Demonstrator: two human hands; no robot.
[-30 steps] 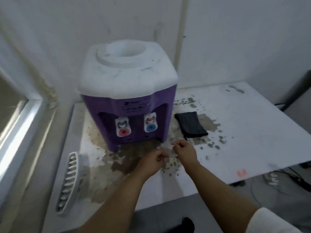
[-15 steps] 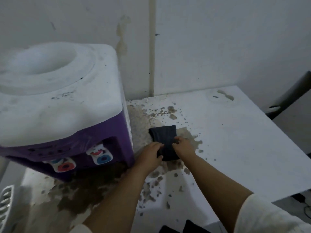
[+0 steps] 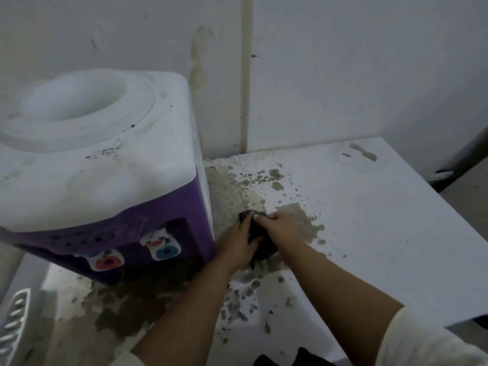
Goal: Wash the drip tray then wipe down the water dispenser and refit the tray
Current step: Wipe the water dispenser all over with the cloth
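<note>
From the head camera I look down at a white table (image 3: pixel 369 233) pushed into a wall corner, its surface blotched with brown peeling patches. The water dispenser (image 3: pixel 105 180) stands at the left, purple body under a grubby white top with a round bottle well. I can see 2 taps on its front: a red tap (image 3: pixel 107 262) on the left and a blue tap (image 3: pixel 165 251) to its right.

Just right of the dispenser's front corner, both hands meet on a dark cloth (image 3: pixel 260 240) lying on the table. My left hand (image 3: pixel 239 243) has its fingers curled over the cloth's left edge, the fingertips reaching its far corner. My right hand (image 3: pixel 284 228) grips the cloth from the right, fingers bent round the upper edge, so the cloth is bunched between the 2 hands. The hands touch each other at the fingertips.

The drip tray (image 3: pixel 13 328), white and slotted, lies at the bottom left edge of the view, on the table in front of the dispenser's left side and well apart from the hands. It is only partly in frame.

A pale sleeve (image 3: pixel 422 339) covers my right upper arm.
</note>
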